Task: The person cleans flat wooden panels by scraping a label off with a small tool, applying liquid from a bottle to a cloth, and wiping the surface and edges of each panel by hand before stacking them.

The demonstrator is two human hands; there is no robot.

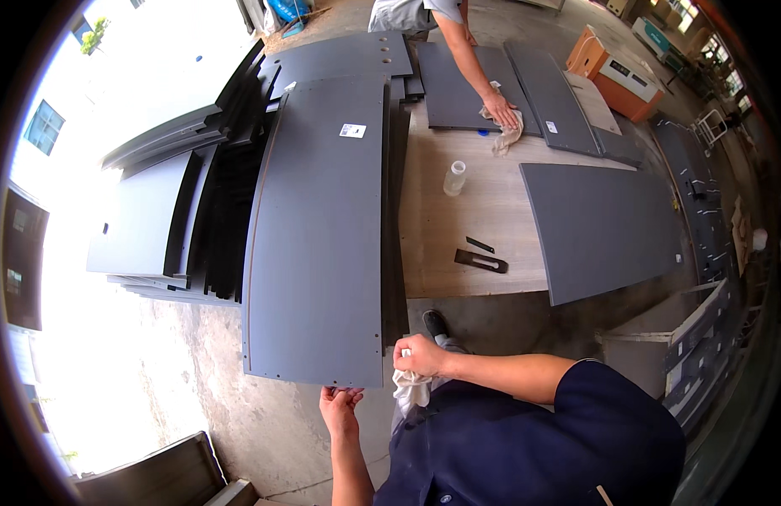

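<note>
A long dark grey panel [319, 228] with small edge holes and a white label lies on top of a stack in front of me. My left hand [340, 406] grips its near short edge, the fingertips partly hidden at the rim. My right hand [419, 356] is closed around a crumpled white cloth [410, 390], just beside the panel's near right corner. The cloth hangs below the fist, apart from the panel's face.
Across the wood-toned board [437, 278], a co-worker's hand [500, 111] presses a cloth [508, 139] on a grey panel [458, 80]. On the board are a clear bottle [454, 179] and a black slotted metal piece [481, 261]. More panels [146, 215] are stacked left.
</note>
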